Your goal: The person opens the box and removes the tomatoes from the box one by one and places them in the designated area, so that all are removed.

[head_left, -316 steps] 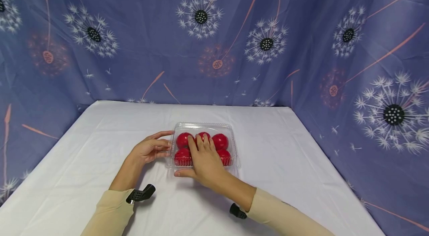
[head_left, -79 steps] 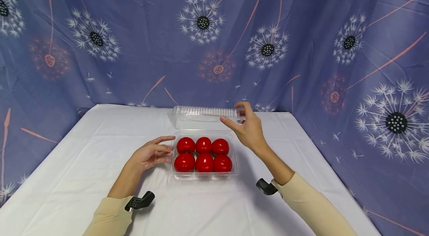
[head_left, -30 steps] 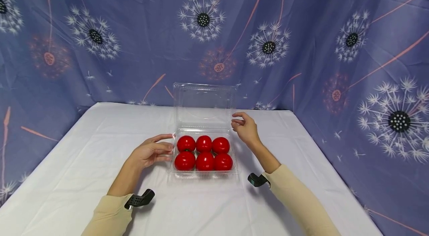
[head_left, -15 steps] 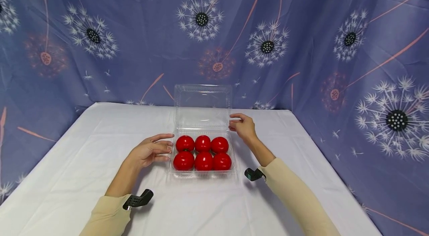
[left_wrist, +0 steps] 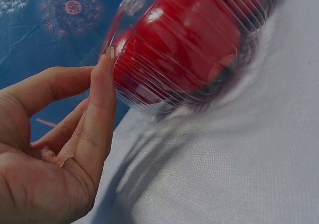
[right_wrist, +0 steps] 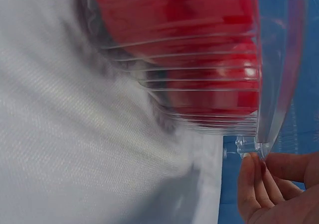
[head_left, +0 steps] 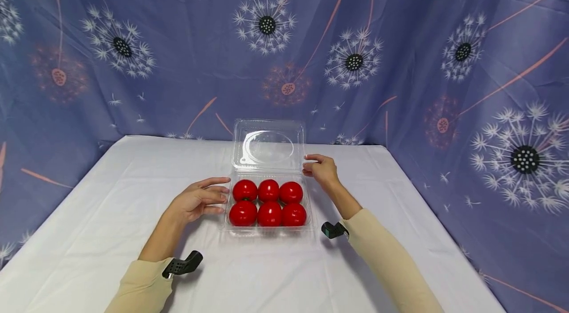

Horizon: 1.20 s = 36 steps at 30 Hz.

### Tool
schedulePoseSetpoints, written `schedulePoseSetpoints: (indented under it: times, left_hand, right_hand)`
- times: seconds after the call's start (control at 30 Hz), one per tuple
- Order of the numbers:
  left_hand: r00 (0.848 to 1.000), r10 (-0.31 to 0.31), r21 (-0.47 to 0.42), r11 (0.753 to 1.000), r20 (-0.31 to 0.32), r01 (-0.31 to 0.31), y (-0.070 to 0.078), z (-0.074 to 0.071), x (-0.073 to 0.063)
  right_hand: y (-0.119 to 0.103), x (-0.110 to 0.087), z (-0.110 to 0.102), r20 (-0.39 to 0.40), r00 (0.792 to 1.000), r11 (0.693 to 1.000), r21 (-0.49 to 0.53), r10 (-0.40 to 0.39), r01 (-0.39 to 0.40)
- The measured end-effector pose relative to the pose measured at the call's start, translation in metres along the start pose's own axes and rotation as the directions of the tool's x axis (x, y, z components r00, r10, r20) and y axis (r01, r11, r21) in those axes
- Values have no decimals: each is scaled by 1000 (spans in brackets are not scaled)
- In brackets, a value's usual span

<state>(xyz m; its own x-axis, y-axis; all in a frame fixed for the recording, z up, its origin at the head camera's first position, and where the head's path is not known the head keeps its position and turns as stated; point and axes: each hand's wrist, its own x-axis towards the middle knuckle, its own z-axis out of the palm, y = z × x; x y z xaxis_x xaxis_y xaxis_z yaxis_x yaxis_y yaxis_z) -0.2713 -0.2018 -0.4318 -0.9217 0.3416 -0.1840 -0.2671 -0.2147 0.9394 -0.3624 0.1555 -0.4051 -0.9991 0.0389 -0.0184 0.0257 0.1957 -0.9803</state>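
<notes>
A clear plastic clamshell box (head_left: 266,232) on the table holds several shiny red tomatoes (head_left: 269,214) in two rows. Its lid (head_left: 268,147) is raised at the back and leans away from me. At the box's left side is my left hand (head_left: 197,200), fingers extended; in the left wrist view a fingertip (left_wrist: 105,59) touches the ribbed wall near the rim. My right hand (head_left: 323,169) is at the lid's lower right edge. Seen from the right wrist, that hand (right_wrist: 279,189) pinches the clear plastic edge near the hinge between thumb and fingers.
A white cloth covers the table (head_left: 133,194). A blue curtain (head_left: 200,46) with dandelion prints hangs behind it and along both sides. A black wrist camera (head_left: 183,264) sits on the left sleeve, another camera (head_left: 334,230) on the right.
Earlier the box was closed with my right hand over it. The lid has since swung up and now tilts farther back. My right hand has moved to its right edge; my left stays put.
</notes>
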Motion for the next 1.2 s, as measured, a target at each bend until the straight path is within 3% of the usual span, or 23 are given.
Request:
schedulePoseSetpoints:
  times: [0.5,1.2]
  left_hand:
    - [1000,2,-2,1000,-10,-2,-1,0,1]
    - [1000,-1,7,1000,-10,1,-1,0,2]
  right_hand:
    - [14,5,4,-6,996,995,50,87,-87]
    - [15,4,7,6,996,994,64,86,-86]
